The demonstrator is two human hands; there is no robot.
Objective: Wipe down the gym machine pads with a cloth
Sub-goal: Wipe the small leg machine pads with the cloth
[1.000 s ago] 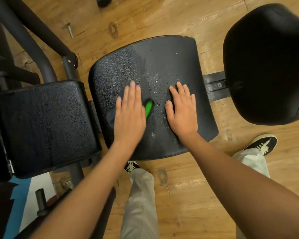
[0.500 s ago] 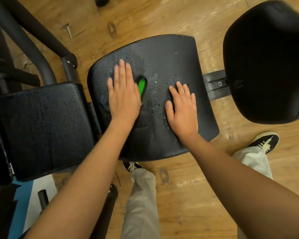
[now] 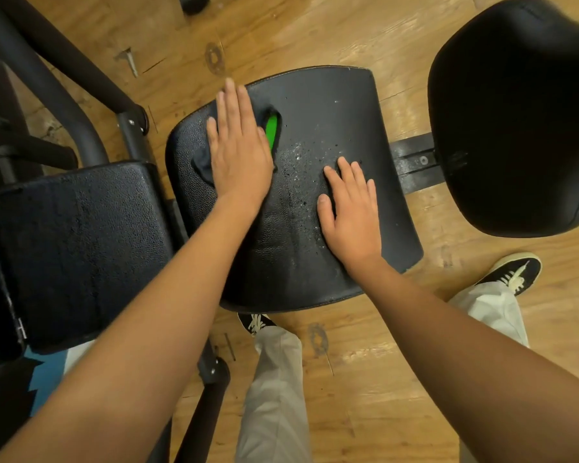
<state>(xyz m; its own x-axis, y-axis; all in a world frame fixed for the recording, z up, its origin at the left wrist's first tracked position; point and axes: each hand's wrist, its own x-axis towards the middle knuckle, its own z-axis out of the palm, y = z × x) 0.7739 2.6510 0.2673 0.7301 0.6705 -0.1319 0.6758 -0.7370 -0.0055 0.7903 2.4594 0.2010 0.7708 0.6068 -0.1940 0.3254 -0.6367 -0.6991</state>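
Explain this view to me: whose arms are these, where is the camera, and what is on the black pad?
There is no robot here. The camera sits on a person's head and looks down, so both arms are that person's own. Below them are black padded parts of a gym machine over a wooden floor. Both hands are on the middle pad. The left hand lies flat on a dark cloth with a green patch, pressing it onto the pad's far left part. The right hand rests flat on the bare pad and holds nothing. Wet droplets show between the hands. A second pad lies to the left and a rounded pad to the right.
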